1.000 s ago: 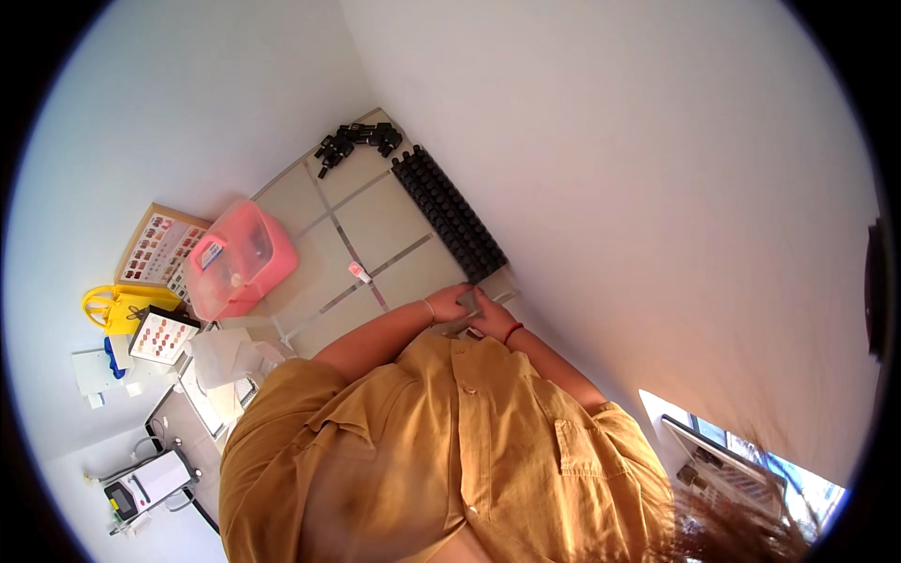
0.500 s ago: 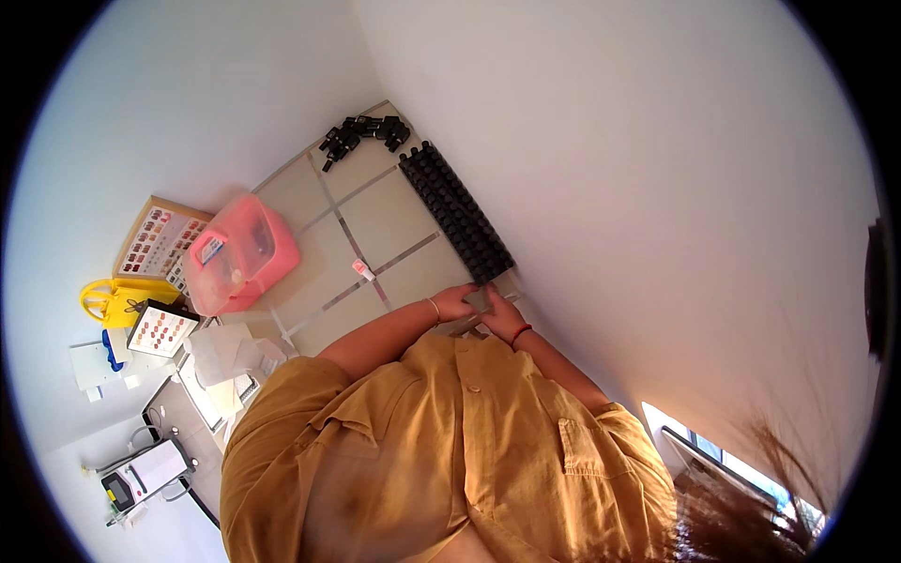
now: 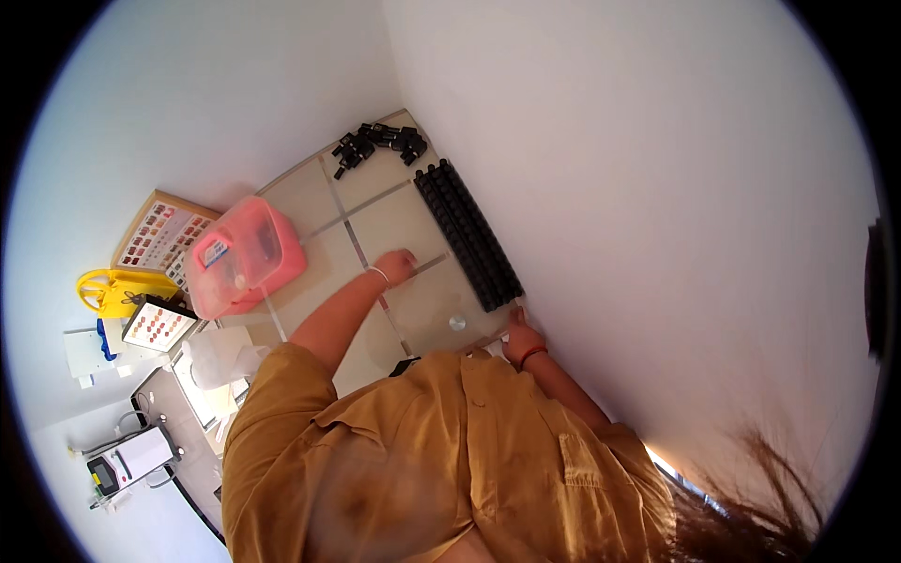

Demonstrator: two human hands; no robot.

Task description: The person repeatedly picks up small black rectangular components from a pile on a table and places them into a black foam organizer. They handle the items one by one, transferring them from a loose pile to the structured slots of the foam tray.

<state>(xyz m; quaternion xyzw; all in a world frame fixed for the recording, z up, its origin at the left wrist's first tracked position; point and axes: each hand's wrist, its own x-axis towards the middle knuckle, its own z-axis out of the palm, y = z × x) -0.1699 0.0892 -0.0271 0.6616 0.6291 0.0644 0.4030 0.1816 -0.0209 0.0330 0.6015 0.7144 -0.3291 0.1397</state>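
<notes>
My left hand (image 3: 398, 266) reaches out over the tiled tabletop (image 3: 366, 319), its fingers curled in; whatever they hold is hidden. At the table's near right edge, my right hand (image 3: 523, 334) is closed beside the end of a block of black bottles (image 3: 469, 235). A small whitish bit shows at its fingers, too small to name. The block is several tight rows along the right wall. A clear round disc (image 3: 457, 323) lies on the tiles, left of my right hand. Loose black bottles (image 3: 375, 141) cluster at the far corner.
On the left stands a pink lidded plastic box (image 3: 249, 258). Behind and beside it are a colour chart board (image 3: 164, 235), a yellow handbag (image 3: 127, 293) and a smaller framed chart (image 3: 158, 325). White walls border the far and right sides.
My hands, together near the black block before, have parted. The left has moved left and away; the right stays near the edge. The small pink-and-white bottle on the tiles is now out of sight.
</notes>
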